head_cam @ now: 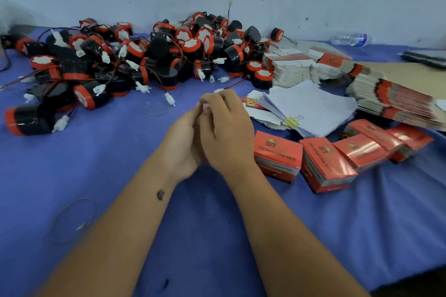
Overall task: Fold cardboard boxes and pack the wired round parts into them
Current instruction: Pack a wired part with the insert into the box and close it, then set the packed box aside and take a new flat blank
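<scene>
The wired round parts [135, 55] are heaped at the back of the blue cloth [217, 236], wires crossed all over, so a pulled one could easily drag neighbours along. Folded boxes [323, 159] are lined up right, flat ones [395, 101] stacked behind. Left hand [183, 142] and right hand [226, 132] are pressed together mid-table; whether anything's pinched can't be told.
</scene>
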### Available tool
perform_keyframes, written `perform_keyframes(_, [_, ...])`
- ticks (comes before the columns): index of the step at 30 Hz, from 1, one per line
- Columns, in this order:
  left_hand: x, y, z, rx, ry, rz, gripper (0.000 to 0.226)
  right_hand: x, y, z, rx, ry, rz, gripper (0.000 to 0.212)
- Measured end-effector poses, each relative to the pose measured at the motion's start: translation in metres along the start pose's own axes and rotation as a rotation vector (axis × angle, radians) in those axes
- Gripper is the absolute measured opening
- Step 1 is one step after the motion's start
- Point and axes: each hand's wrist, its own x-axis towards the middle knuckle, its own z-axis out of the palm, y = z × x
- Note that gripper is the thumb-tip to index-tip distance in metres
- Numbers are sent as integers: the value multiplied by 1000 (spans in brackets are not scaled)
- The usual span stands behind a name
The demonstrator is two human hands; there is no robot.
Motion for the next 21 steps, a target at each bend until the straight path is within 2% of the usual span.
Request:
perform_keyframes(4, [2,-23,39,-204,41,-92,47,-2,22,-12,-233,-123,50,32])
perform_keyframes(6, [3,-30,51,-267,36,-125,51,-4,36,-19,-317,-182,79,31])
perform_keyframes(9, [9,-36,59,-207,-61,-223,57,-4,57,-33,-356,-167,116,26])
perform_keyframes(11, [15,-41,57,-65,-149,-251,64,-3,70,-43,-398,-160,163,25])
perform_keyframes(14, [22,-47,53,69,-160,-223,66,-2,86,-56,-457,-169,167,24])
perform_keyframes(17, [24,-44,46,119,-100,-163,59,-3,95,-64,-472,-168,103,20])
perform_keyframes(21, [23,-20,26,317,88,104,36,0,105,-66,-538,-145,137,19])
